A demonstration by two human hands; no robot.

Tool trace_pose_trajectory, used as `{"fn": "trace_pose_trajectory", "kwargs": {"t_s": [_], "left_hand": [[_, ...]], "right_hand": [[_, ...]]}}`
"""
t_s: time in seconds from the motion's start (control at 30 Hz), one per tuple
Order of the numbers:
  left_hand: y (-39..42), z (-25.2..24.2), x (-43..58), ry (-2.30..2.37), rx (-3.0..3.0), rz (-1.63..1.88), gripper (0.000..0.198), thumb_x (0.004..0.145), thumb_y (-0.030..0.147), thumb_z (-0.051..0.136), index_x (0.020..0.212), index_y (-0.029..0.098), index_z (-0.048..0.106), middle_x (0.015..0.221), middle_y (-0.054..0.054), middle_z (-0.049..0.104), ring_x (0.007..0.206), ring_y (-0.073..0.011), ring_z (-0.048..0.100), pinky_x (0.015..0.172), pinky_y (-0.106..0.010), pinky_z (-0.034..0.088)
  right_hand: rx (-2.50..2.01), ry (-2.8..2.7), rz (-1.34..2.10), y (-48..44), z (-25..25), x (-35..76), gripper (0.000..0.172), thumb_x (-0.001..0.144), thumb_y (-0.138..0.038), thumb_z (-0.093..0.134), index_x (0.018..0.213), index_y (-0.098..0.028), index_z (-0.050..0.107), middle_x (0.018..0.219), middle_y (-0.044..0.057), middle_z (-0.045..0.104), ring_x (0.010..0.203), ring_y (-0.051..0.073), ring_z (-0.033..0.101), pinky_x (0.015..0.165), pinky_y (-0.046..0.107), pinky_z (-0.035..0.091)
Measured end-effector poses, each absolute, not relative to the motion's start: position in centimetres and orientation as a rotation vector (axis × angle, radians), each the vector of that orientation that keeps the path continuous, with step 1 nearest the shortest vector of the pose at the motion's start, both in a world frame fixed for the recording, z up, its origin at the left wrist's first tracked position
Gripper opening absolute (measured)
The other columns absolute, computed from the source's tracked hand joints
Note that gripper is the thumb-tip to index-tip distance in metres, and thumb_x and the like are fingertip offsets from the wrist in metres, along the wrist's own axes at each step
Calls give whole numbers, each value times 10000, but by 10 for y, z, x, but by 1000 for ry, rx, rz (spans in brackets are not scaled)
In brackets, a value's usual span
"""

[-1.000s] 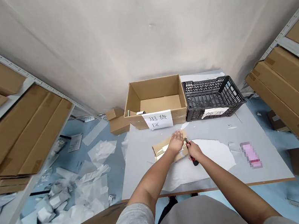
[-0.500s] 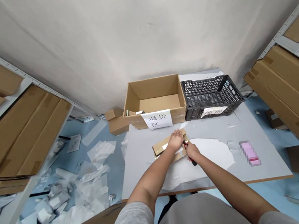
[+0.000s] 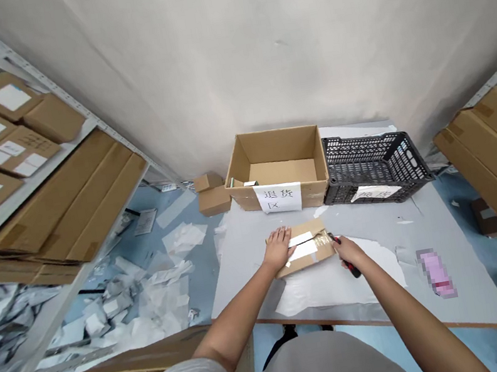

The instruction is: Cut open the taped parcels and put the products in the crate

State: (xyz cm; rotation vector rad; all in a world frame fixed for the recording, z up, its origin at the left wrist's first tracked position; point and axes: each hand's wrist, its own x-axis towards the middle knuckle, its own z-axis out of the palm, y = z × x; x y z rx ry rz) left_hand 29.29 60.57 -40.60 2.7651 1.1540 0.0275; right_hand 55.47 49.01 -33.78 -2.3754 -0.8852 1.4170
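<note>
in the head view, the left hand (image 3: 278, 248) lies flat and palm down, fingers spread, pressing on a flat cardboard packet (image 3: 305, 249). the packet sits near the table's front edge, on a torn white sheet (image 3: 323, 293), and has white labels and a strip of clear tape (image 3: 321, 239) across it. the right hand (image 3: 348, 252) is closed round a red and black cutter (image 3: 350, 268), just beside the packet's right end; its tip seems to reach the taped edge, though the blade is too small to be sure.

behind them on the table (image 3: 467, 295) stand an open carton (image 3: 280, 147) with a paper sign (image 3: 278, 198) on its front and a black plastic crate (image 3: 369, 153). a pixelated pink item (image 3: 436, 273) lies to the right. loaded shelves (image 3: 64, 198) flank the table, and white scraps (image 3: 154, 303) litter the floor.
</note>
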Motion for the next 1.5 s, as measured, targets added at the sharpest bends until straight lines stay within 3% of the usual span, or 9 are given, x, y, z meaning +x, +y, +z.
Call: {"fn": "trace_pose_trajectory", "kwargs": {"t_s": [0.13, 0.23, 0.37, 0.57, 0.73, 0.87, 1.0, 1.13, 1.5], "left_hand": [[608, -397, 272, 1196, 2682, 46, 490, 1075, 406, 535, 1522, 206, 570, 1557, -156, 597, 1413, -274, 585, 1207, -420, 429], [626, -381, 273, 1243, 2537, 32, 355, 1091, 453, 514, 1314, 270, 722, 1326, -81, 757, 1192, -236, 711, 1007, -328, 530], [658, -354, 278, 1461, 2256, 80, 400, 1020, 621, 606, 968, 262, 776, 962, -35, 804, 913, -225, 728, 771, -287, 495], [650, -346, 288, 1866, 2060, 399, 278, 994, 480, 719, 1083, 224, 655, 1102, -67, 715, 1036, -237, 651, 866, -317, 490], [615, -363, 283, 1788, 2348, 622, 155, 1028, 338, 670, 940, 215, 635, 1041, -86, 621, 1032, -259, 577, 937, -375, 491], [611, -369, 274, 1746, 2392, 704, 122, 1046, 231, 594, 994, 221, 704, 1102, -106, 639, 1073, -265, 581, 947, -382, 499], [615, -370, 275, 1634, 2455, 566, 307, 1065, 225, 507, 1320, 238, 678, 1383, -127, 631, 1309, -281, 554, 1123, -424, 455], [611, -383, 277, 1617, 2380, 282, 602, 1072, 421, 499, 1603, 145, 439, 1719, -186, 351, 1606, -325, 299, 1315, -492, 245], [635, -399, 267, 1414, 2170, -210, 1095, 881, 718, 586, 1710, 118, 194, 1794, -193, 104, 1674, -366, 74, 1343, -516, 125]], "right_hand": [[-2510, -1131, 963, 489, -331, 554, 327, 1025, -419, 577, 1289, -232, 528, 1002, 84, 760, 841, 243, 760, 698, 300, 513], [-2480, -1214, 825, 507, -329, 536, 503, 967, -422, 668, 1384, -233, 460, 1227, 114, 735, 1123, 283, 725, 832, 325, 522], [-2499, -1192, 730, 535, -329, 517, 720, 884, -509, 762, 1432, -200, 411, 1399, 171, 645, 1278, 329, 650, 960, 362, 516], [-2550, -1264, 690, 539, -337, 515, 787, 822, -390, 828, 1465, -182, 424, 1391, 184, 626, 1237, 327, 648, 930, 350, 504], [-2381, -1311, 577, 527, -348, 516, 292, 1002, -432, 589, 1201, -233, 667, 1092, 79, 745, 970, 245, 681, 751, 283, 427], [-2196, -1411, 521, 531, -355, 518, 362, 1030, -487, 498, 1086, -226, 744, 1041, 74, 734, 929, 235, 663, 752, 281, 420], [-2053, -1450, 528, 537, -361, 521, 394, 1040, -449, 462, 1160, -191, 734, 1134, 118, 719, 1019, 254, 671, 864, 307, 472], [-2220, -1513, 586, 538, -362, 521, 323, 1042, -402, 509, 1196, -229, 734, 1080, 96, 764, 1021, 256, 694, 820, 294, 457], [-2518, -1552, 605, 541, -333, 523, 274, 956, -454, 672, 1177, -299, 723, 974, 40, 804, 902, 239, 733, 695, 276, 388]]}}
